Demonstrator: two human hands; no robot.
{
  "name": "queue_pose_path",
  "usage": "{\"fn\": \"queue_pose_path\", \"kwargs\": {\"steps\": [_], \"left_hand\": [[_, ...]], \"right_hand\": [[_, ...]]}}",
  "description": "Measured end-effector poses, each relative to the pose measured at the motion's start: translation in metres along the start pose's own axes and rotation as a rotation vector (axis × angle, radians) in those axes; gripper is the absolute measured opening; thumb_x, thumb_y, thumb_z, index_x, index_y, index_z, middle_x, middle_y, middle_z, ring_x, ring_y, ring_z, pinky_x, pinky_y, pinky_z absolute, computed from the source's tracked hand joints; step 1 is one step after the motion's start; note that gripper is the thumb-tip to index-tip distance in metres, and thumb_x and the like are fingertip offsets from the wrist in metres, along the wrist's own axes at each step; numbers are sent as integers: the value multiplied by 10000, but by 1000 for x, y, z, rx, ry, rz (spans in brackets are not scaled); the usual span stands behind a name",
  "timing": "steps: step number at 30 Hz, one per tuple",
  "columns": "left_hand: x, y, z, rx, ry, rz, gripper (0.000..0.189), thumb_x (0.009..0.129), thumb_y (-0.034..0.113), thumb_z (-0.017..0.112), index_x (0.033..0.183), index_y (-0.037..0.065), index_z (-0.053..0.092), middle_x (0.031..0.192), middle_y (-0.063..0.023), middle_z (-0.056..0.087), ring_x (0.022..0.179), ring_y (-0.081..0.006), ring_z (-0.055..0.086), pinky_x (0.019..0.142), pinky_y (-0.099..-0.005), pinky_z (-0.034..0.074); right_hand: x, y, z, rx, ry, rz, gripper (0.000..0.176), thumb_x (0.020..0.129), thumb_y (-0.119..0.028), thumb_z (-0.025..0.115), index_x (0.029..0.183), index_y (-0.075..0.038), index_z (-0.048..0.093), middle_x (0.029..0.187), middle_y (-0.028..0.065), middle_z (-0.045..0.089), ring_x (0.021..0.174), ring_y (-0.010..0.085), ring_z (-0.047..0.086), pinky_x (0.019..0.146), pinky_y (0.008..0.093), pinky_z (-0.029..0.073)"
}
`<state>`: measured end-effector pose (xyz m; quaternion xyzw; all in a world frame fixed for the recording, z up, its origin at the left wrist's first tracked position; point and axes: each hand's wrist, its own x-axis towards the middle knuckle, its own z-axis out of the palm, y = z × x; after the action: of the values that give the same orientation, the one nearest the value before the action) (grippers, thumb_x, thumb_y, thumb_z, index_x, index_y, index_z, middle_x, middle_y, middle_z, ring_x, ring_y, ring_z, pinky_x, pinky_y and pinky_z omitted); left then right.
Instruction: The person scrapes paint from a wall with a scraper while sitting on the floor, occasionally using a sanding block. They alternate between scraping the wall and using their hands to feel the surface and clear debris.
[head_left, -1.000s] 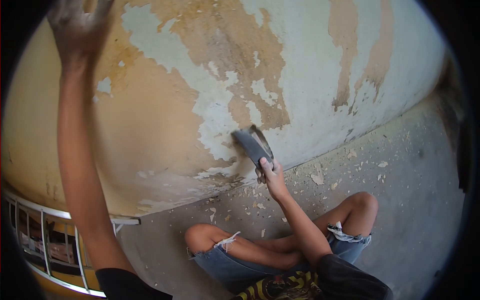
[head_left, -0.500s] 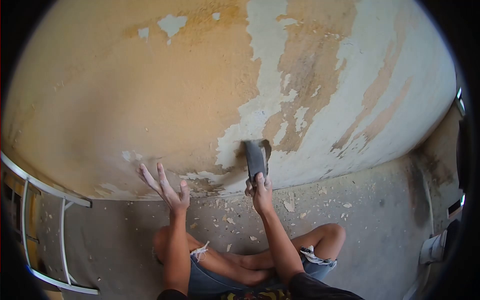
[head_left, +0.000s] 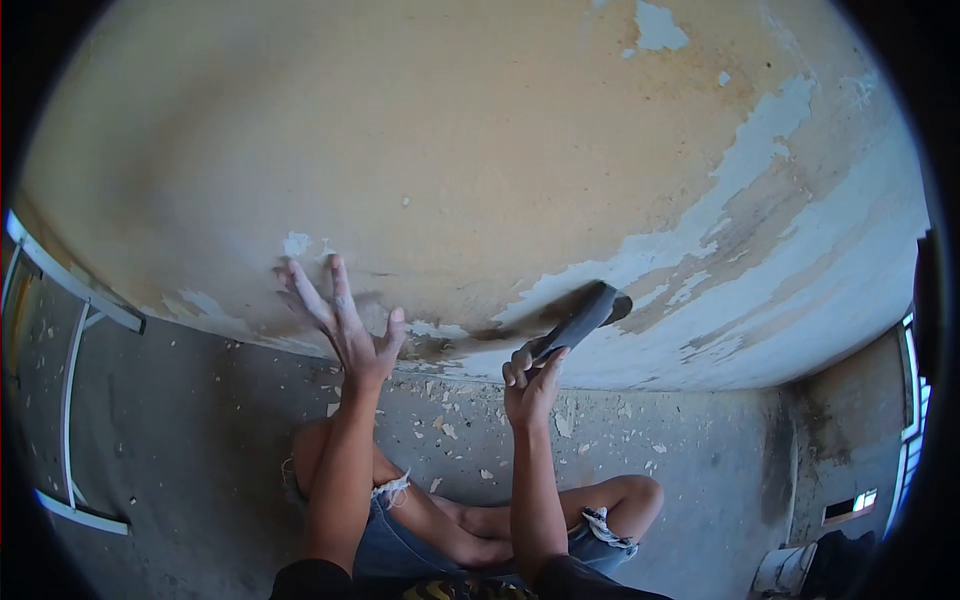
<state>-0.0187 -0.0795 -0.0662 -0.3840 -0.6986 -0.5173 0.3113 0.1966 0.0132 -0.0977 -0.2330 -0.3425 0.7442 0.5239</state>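
Note:
My left hand [head_left: 350,325], dusted with white powder, has its fingers spread at the lower part of the peeling wall [head_left: 400,130] and holds nothing. My right hand [head_left: 533,388] is closed around the near end of a dark, flat, block-like tool [head_left: 585,318]. That tool tilts up and to the right, with its far end at the wall where orange-tan paint borders a pale bare patch [head_left: 650,255]. Its shadow falls on the wall beside it. Whether its face touches the wall cannot be made out.
Paint flakes [head_left: 448,430] litter the grey floor [head_left: 220,480] along the wall's foot. My crossed legs [head_left: 440,520] are below my hands. A metal frame [head_left: 68,400] stands at the left. A whitish bucket [head_left: 785,568] sits at the lower right beside dark cloth.
The view has turned, so the wall's patches appear shifted and slanted. The tool in my right hand has tilted rightward. My left hand is higher in view, fingers still spread.

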Motion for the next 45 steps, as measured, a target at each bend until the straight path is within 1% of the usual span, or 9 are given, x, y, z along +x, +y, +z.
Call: {"fn": "queue_pose_path", "kwargs": {"steps": [8, 13, 20, 26, 28, 32, 35, 40, 45], "left_hand": [[0, -11, -1, 20, -37, -41, 907, 821, 587, 618, 1536, 142, 280, 1591, -272, 39, 1456, -507, -2, 1091, -710, -2], [-2, -10, 0, 0, -42, -62, 899, 820, 574, 620, 1536, 144, 285, 1598, -259, 36, 1461, -497, -16, 1092, -705, -3], [-3, -12, 0, -25, -26, -60, 871, 842, 595, 567, 1531, 134, 297, 1600, -255, 50, 1465, -490, -14, 1091, -704, -10], [-2, -11, -1, -106, -43, -100, 840, 852, 627, 517, 1527, 167, 317, 1609, -227, 56, 1467, -483, -36, 1081, -718, -62], [-3, -11, 1, -102, -16, -106, 826, 868, 632, 480, 1525, 158, 319, 1608, -228, 56, 1466, -485, -34, 1080, -719, -62], [-2, -9, -3, -26, -70, -94, 852, 904, 648, 381, 1542, 99, 250, 1608, -238, 35, 1469, -476, -19, 1111, -670, -29], [0, -9, -3, -55, -67, -81, 871, 909, 658, 362, 1539, 70, 239, 1606, -245, 28, 1471, -469, -16, 1118, -659, -34], [0, -2, -5, -95, -73, -105, 885, 914, 662, 359, 1542, 55, 214, 1607, -244, 13, 1475, -455, -30, 1129, -644, -24], [2, 0, -8, -77, -98, -126, 881, 910, 652, 377, 1544, 64, 210, 1604, -252, 8, 1472, -467, -36, 1120, -657, -30]], "right_hand": [[-63, 88, -59, -151, 60, 343, 423, 1015, -508, 410, 1064, -97, 498, 730, 17, 520, 541, 107, 417, 556, 283, 390], [-1, 15, 22, -110, -106, -15, 453, 1004, -529, 425, 1003, -87, 520, 738, 19, 546, 539, 119, 411, 549, 281, 383], [-61, 77, -21, -216, 93, 197, 345, 1025, -448, 447, 950, -113, 474, 711, 24, 502, 524, 105, 429, 501, 274, 391], [-26, 10, 52, -195, 41, -125, 421, 1002, -497, 471, 963, -79, 505, 613, -8, 460, 453, 95, 343, 483, 258, 317], [-22, -4, 64, -220, 72, -123, 429, 999, -503, 470, 969, -77, 506, 632, -1, 481, 462, 95, 358, 481, 265, 332], [-65, 45, 20, -312, 147, 178, 392, 1024, -461, 441, 989, -76, 509, 715, 39, 530, 510, 107, 441, 497, 273, 413], [-67, 53, 32, -182, 173, 190, 408, 1013, -501, 437, 1019, -95, 483, 734, 25, 523, 523, 101, 405, 507, 279, 362], [-11, 4, 95, -11, -94, 42, 395, 1027, -471, 420, 993, -86, 502, 795, 38, 543, 539, 99, 423, 532, 278, 421], [-64, 67, 46, -115, 76, 246, 411, 1013, -518, 416, 1021, -111, 479, 731, 19, 516, 496, 89, 372, 521, 266, 355]]}}
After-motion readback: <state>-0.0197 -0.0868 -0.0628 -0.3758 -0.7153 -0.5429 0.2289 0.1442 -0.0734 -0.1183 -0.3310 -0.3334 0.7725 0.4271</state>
